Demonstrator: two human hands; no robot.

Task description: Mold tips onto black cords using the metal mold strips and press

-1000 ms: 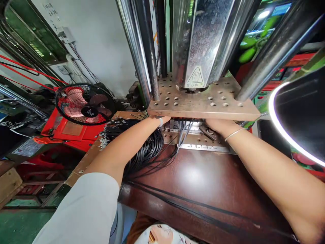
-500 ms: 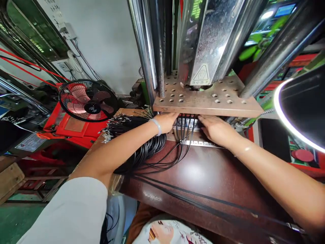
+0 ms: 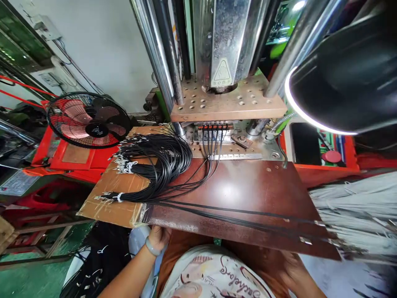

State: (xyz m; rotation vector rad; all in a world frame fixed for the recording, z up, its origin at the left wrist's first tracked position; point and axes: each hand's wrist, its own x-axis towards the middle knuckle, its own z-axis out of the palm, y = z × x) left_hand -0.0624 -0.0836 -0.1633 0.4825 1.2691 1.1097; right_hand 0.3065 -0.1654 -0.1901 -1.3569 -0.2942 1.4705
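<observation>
My left hand (image 3: 159, 237), with a pale bangle at the wrist, is at the table's front edge, its fingers partly hidden beneath it. Smeared by motion, my right hand (image 3: 291, 269) is below the front edge on the right, fingers unclear. Several black cables (image 3: 207, 163) run up into a metal mould (image 3: 214, 135) under the raised press plate (image 3: 228, 111). Their other lengths join a big bundle of black cables (image 3: 167, 165) on the left, bound with white ties. A few strands lie along the brown table (image 3: 248, 186).
A black fan (image 3: 88, 120) stands at the left by red machinery. The ring lamp (image 3: 335, 78) hangs at upper right. Before the mould lies a slotted metal strip (image 3: 238, 157). Grey cables (image 3: 359, 207) are heaped at right; more black cables (image 3: 102, 265) hang at lower left.
Both hands have left the mould under the press plate and come down to the table's front edge. The cable ends stay in the mould. The view has shifted.
</observation>
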